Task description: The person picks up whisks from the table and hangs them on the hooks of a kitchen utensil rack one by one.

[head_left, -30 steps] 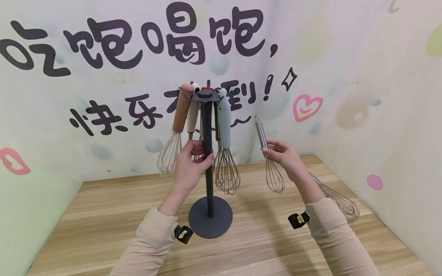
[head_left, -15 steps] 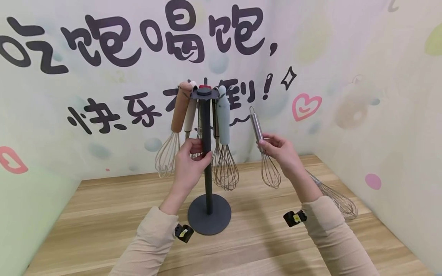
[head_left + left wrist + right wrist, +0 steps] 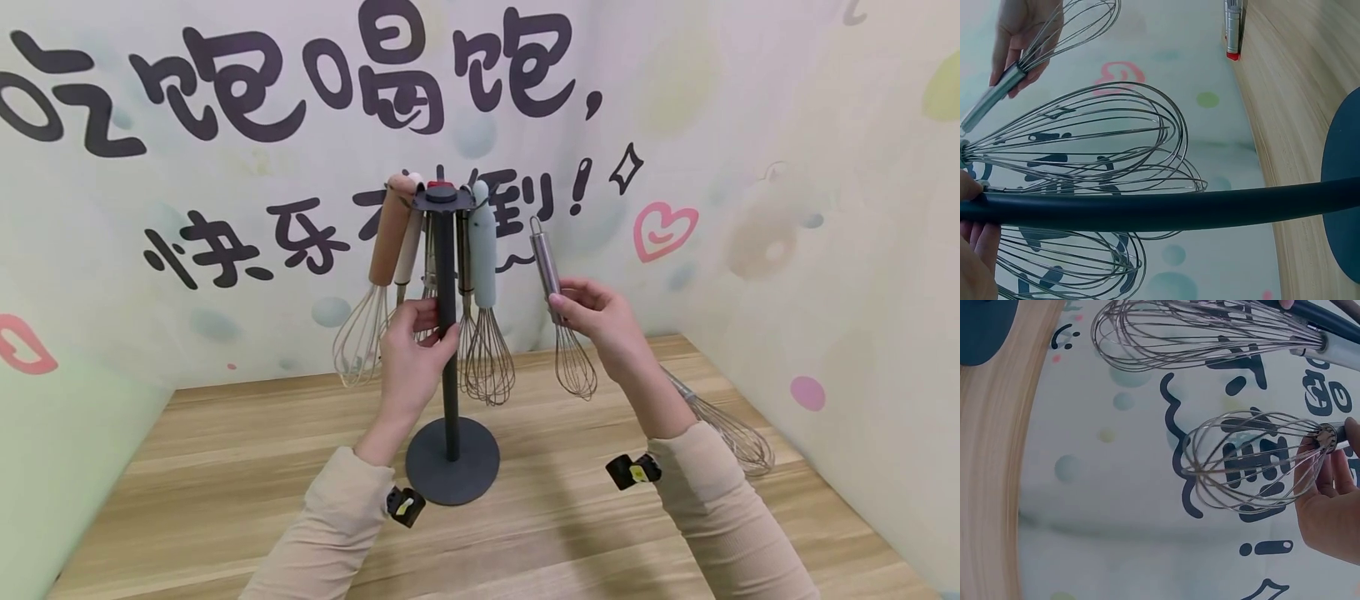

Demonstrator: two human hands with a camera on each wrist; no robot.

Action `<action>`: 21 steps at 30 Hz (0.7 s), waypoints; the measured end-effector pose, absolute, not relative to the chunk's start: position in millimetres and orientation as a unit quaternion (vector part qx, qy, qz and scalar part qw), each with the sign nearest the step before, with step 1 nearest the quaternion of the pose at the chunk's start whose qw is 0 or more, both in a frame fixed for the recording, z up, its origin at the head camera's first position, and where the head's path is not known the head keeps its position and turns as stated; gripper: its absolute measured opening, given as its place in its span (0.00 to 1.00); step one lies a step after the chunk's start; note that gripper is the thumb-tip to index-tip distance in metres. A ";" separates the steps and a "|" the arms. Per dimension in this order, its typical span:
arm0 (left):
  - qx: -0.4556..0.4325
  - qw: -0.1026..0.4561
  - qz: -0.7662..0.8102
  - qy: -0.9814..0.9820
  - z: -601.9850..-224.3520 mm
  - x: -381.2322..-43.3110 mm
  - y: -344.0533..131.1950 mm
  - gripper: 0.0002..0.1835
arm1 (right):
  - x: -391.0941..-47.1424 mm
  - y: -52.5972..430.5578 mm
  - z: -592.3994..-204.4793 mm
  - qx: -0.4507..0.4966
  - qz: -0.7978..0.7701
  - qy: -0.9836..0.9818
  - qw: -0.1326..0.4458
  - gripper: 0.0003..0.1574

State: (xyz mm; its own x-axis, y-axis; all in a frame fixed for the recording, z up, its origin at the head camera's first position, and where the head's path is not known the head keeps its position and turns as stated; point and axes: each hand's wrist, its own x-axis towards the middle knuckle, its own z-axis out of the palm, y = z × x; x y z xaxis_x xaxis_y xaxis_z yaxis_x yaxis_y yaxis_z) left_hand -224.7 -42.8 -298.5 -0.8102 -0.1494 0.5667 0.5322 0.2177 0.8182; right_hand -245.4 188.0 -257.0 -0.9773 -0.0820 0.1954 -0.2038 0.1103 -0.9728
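In the head view, my left hand [image 3: 415, 350] grips the pole of a dark grey stand [image 3: 451, 383] with a round base. Several whisks hang from hooks at its top, among them a brown-handled whisk [image 3: 392, 242], a white-handled whisk [image 3: 407, 250] and a light blue-handled whisk [image 3: 484, 250]. My right hand [image 3: 603, 325] pinches a small steel whisk [image 3: 545, 262] low on its handle, to the right of the stand. That whisk tilts with its hanging loop up and its wires [image 3: 1247, 462] down. Parts of the hanging whisks are hidden behind the pole and left hand.
A larger wire whisk [image 3: 731, 433] lies on the wooden table [image 3: 225, 483] at the right, partly behind my right forearm. A silver cylinder with a red end [image 3: 1233, 34] lies near the table's back edge. A printed cloth wall [image 3: 750, 125] stands behind the table.
My right hand has moved left and up with the small steel whisk, closer to the stand. My left hand stays on the pole.
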 end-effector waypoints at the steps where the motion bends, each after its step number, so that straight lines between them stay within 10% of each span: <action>1: -0.130 0.281 -0.610 -0.729 -298.8 -225.0 -42.4 0.16 | -245.0 187.5 -256.3 0.098 0.663 -0.741 0.047 0.18; 21: -0.125 0.306 -0.595 -0.732 -300.8 -227.9 -40.1 0.17 | -236.0 177.1 -237.6 0.144 0.696 -0.701 0.062 0.14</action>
State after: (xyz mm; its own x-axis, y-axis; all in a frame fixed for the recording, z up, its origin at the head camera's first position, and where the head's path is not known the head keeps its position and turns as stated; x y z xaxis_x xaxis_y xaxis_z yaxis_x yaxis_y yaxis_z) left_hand -227.9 -40.1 -300.8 -0.7816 -0.1820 0.5966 0.5470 0.2597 0.7958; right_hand -236.0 177.1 -237.6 -0.9509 -0.1151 0.2873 -0.2881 -0.0105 -0.9576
